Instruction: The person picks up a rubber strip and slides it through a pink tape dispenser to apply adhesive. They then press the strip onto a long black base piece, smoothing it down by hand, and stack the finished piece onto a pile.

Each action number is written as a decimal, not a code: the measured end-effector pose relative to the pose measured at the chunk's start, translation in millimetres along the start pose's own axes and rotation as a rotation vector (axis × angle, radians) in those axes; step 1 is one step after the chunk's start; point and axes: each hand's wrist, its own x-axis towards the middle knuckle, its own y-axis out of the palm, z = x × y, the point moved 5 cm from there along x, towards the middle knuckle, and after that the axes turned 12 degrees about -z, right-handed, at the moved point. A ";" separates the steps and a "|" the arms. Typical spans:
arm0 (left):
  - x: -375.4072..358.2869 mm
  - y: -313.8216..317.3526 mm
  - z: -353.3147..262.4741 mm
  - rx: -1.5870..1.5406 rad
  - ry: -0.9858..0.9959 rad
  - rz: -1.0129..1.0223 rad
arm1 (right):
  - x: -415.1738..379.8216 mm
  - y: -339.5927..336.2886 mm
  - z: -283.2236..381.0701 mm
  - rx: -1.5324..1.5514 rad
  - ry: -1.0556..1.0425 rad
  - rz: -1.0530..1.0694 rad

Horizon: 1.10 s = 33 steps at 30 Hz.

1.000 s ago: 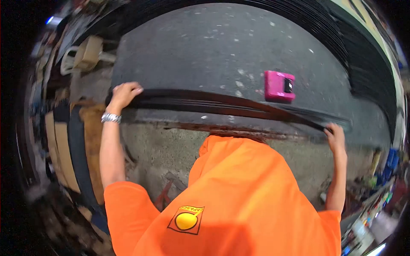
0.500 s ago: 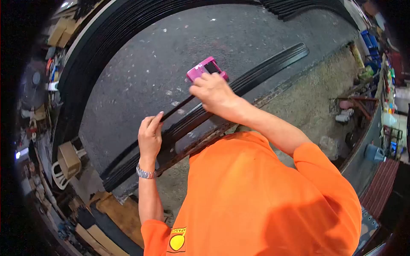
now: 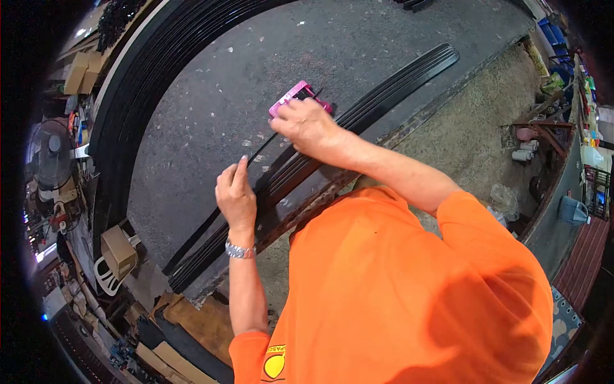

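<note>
A thin black strip (image 3: 202,229) runs slantwise above the dark worktable (image 3: 211,109), passing through both hands. My left hand (image 3: 236,197), a metal watch at its wrist, is closed on it with the thumb pointing up along it. Farther up, my right hand (image 3: 309,130) pinches the same strip with bent fingers. Just beyond those fingers lies a pink plastic case (image 3: 283,103) with a dark inside, partly covered by the right hand. Under both forearms, a bundle of long black ribbed strips (image 3: 404,83) stretches along the table's near edge.
Many long black strips (image 3: 110,137) curve around the table's far left side. A cardboard box (image 3: 119,252) rests on a white plastic chair (image 3: 106,278) at left. A fan (image 3: 54,144) stands farther left. To the right are concrete floor and a blue-grey jug (image 3: 573,211).
The view has shifted slightly. My left hand is a little closer to my right hand along the strip. Both hands still grip it.
</note>
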 end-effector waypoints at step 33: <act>63.5 80.6 -72.2 -0.033 0.055 -0.038 | -5.7 -33.0 -88.1 -0.198 -0.116 0.024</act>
